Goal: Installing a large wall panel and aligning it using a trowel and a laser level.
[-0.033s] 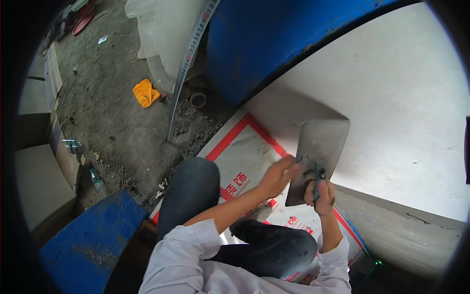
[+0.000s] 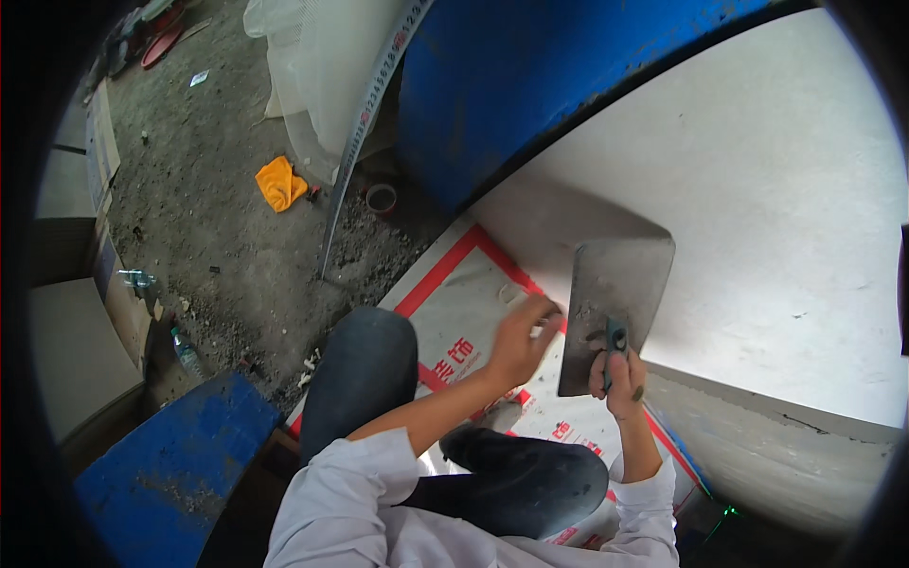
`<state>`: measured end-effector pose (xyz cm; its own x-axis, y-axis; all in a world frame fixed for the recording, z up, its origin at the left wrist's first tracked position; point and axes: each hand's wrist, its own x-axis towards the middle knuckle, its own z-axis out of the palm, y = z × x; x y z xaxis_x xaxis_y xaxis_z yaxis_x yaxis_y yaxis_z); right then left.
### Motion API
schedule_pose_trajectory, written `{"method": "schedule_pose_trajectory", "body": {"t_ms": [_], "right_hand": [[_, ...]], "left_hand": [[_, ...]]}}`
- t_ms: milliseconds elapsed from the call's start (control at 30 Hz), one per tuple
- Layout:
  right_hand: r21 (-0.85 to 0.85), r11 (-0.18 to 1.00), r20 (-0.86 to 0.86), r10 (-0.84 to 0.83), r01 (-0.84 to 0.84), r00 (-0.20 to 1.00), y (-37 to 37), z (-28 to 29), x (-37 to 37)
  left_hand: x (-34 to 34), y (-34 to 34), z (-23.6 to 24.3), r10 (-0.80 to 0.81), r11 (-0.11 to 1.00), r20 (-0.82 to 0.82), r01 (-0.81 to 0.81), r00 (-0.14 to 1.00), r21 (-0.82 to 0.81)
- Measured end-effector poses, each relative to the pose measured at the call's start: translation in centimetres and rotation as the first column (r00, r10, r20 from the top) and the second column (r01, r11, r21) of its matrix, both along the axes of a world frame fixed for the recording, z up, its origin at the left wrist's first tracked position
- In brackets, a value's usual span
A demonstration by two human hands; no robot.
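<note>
My right hand (image 2: 620,383) is closed round the dark green handle (image 2: 615,346) of a plastering trowel. The trowel's wide grey metal blade (image 2: 632,265) stands in front of the white wall panel (image 2: 757,208), tilted, with smudges on its face. Whether the blade touches the panel cannot be told. My left hand (image 2: 521,339) is just left of the blade and apart from it, its fingers curled inward and slightly blurred. Anything between those fingertips is hidden.
White sheeting with red print and bands (image 2: 454,284) lies under my bent legs. A blue curved panel (image 2: 530,85) is ahead, beside a hanging tape measure (image 2: 365,123). An orange cloth (image 2: 280,184), a round cup (image 2: 382,199) and a bottle (image 2: 187,355) are on the dirt floor.
My left hand has drawn back to the left from the trowel blade's edge, and its fingers have curled more. The trowel in my right hand has shifted only slightly.
</note>
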<state>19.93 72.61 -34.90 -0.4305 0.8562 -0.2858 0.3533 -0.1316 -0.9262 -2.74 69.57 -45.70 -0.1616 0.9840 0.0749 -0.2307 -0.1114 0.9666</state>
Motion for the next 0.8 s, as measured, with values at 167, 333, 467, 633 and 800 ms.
{"method": "schedule_pose_trajectory", "body": {"t_ms": [167, 333, 467, 633, 800], "right_hand": [[0.597, 0.542, 0.641, 0.121, -0.591, 0.758, 4.8, -1.6, 2.2], [0.484, 0.514, 0.75, 0.174, -0.709, 0.638, 7.6, -6.9, 0.4], [0.168, 0.568, 0.917, 0.209, -0.806, 0.338, 11.6, -14.1, -9.2], [0.023, 0.43, 0.941, 0.296, -0.903, 0.166, 8.3, -18.6, -7.8], [0.196, 0.556, 0.966, 0.032, -0.808, 0.256, 13.9, -22.9, -9.5]], "left_hand": [[-4.3, 3.6, 9.5, 0.507, 0.683, -0.299, -0.165, 0.808, 0.711], [-1.4, 11.4, 11.0, 0.478, 0.704, -0.476, 0.002, 0.738, 0.71], [0.6, 13.6, 8.7, 0.534, 0.817, -0.716, -0.054, 0.449, 0.575], [-0.5, 12.9, 8.9, 0.441, 0.86, -0.681, -0.057, 0.585, 0.507], [-0.6, 13.2, 9.7, 0.301, 0.871, -0.585, 0.032, 0.753, 0.49]]}}
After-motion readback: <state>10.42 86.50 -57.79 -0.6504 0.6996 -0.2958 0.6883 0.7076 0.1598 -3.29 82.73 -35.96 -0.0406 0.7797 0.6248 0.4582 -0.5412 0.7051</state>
